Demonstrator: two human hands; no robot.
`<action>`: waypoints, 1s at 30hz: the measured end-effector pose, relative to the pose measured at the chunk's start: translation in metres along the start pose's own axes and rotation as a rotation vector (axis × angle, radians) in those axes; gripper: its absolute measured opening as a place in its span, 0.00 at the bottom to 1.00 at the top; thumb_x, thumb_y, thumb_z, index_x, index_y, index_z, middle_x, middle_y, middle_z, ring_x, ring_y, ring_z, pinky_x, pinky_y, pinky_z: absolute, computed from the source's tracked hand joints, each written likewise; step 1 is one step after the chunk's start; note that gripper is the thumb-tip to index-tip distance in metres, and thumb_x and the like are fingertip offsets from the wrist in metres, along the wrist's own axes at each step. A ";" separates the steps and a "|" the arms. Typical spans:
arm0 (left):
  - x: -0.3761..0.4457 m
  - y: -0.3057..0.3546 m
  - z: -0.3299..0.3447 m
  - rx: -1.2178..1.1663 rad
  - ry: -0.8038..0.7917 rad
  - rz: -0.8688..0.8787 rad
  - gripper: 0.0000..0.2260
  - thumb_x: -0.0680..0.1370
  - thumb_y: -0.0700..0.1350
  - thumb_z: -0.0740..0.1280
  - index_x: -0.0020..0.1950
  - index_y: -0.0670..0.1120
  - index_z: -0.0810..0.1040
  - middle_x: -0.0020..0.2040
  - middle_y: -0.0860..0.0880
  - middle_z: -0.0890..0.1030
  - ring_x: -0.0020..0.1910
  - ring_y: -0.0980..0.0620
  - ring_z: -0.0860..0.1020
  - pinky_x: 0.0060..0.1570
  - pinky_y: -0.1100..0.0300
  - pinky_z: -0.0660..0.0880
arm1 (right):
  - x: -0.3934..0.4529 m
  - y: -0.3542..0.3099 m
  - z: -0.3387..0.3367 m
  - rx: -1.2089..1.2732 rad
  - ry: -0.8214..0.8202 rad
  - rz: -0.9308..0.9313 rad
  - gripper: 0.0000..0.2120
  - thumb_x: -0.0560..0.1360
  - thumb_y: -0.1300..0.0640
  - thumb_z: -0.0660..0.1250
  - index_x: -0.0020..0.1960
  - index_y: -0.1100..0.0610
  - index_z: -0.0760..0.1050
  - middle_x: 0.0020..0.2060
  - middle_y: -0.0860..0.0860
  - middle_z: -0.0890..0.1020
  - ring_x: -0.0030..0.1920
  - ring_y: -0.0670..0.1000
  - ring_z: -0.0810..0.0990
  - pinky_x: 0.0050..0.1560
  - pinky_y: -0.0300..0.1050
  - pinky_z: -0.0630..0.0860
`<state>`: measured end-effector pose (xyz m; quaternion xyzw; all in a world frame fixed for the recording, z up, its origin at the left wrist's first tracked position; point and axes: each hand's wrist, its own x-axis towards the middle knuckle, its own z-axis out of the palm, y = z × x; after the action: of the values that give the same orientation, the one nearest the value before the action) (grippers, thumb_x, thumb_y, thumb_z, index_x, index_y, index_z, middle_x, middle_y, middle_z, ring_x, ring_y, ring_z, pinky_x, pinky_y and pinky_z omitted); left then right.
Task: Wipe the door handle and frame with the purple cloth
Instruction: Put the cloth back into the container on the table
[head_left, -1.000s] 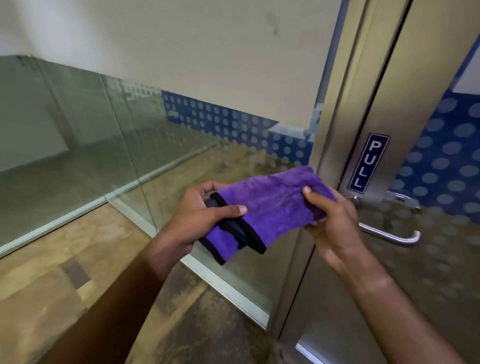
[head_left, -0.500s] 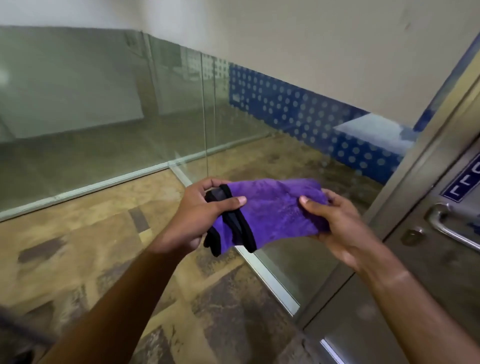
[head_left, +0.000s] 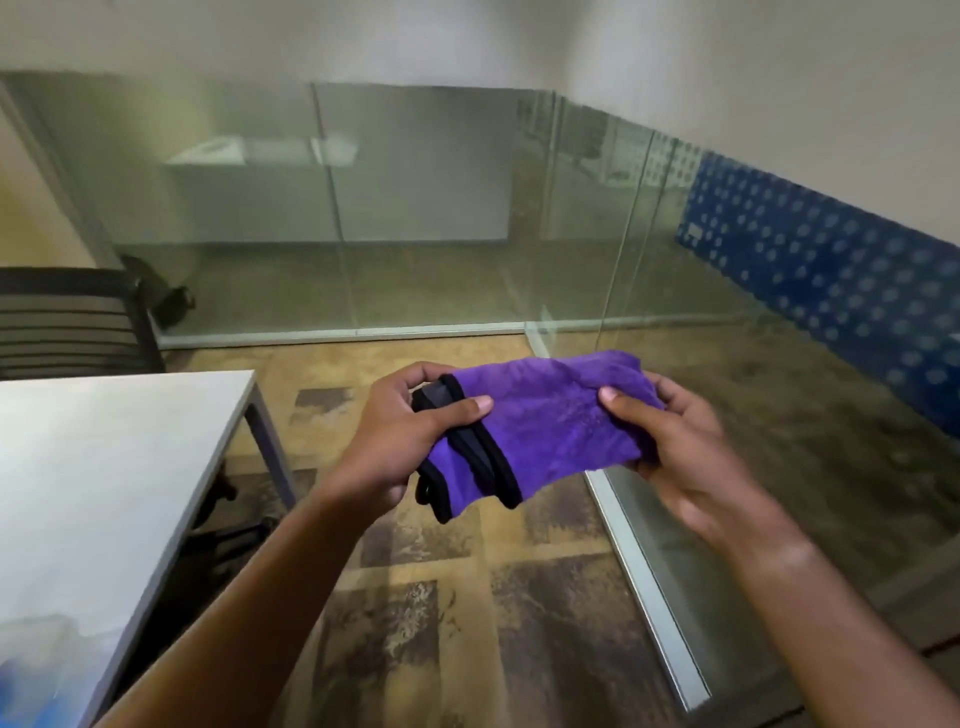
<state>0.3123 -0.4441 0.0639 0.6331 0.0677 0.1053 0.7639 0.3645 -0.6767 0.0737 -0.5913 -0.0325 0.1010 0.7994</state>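
Purple cloth (head_left: 540, 423), folded, black-edged, sits at centre frame above the floor (head_left: 415, 597). Left hand (head_left: 400, 441) closed on its hemmed end; right hand (head_left: 670, 441) closed on the opposite end. White tabletop (head_left: 104, 467) at lower left.

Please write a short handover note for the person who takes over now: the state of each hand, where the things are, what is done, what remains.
Left hand: shut on the black-edged end of the purple cloth.
Right hand: shut on the other end of the cloth.
The cloth is folded and held in the air above the floor, between the white table and the glass wall.
The door, handle and frame are not in view now.
Done: cannot tell, no wiping is visible.
Left: find the door again, then wipe handle and frame.
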 end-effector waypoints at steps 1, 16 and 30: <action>-0.014 0.000 -0.007 -0.003 0.052 0.001 0.20 0.60 0.44 0.80 0.48 0.43 0.81 0.39 0.46 0.85 0.37 0.51 0.84 0.37 0.60 0.80 | -0.004 0.003 0.007 -0.005 -0.038 0.013 0.19 0.68 0.63 0.74 0.59 0.59 0.78 0.43 0.52 0.87 0.39 0.48 0.85 0.36 0.42 0.82; -0.237 0.005 -0.119 -0.011 0.652 0.047 0.22 0.59 0.45 0.81 0.50 0.41 0.83 0.45 0.41 0.86 0.44 0.45 0.84 0.45 0.54 0.81 | -0.106 0.069 0.145 -0.055 -0.520 0.167 0.17 0.72 0.65 0.73 0.60 0.61 0.77 0.48 0.58 0.86 0.43 0.52 0.85 0.37 0.42 0.80; -0.401 -0.007 -0.270 -0.032 0.988 -0.040 0.18 0.59 0.46 0.84 0.45 0.49 0.83 0.40 0.43 0.86 0.37 0.47 0.85 0.36 0.57 0.80 | -0.217 0.178 0.315 -0.284 -0.775 0.157 0.19 0.66 0.60 0.80 0.55 0.53 0.81 0.48 0.53 0.87 0.48 0.53 0.86 0.44 0.45 0.82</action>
<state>-0.1394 -0.2864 -0.0060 0.4941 0.4323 0.3791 0.6521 0.0760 -0.3744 0.0131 -0.6145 -0.2993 0.3710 0.6286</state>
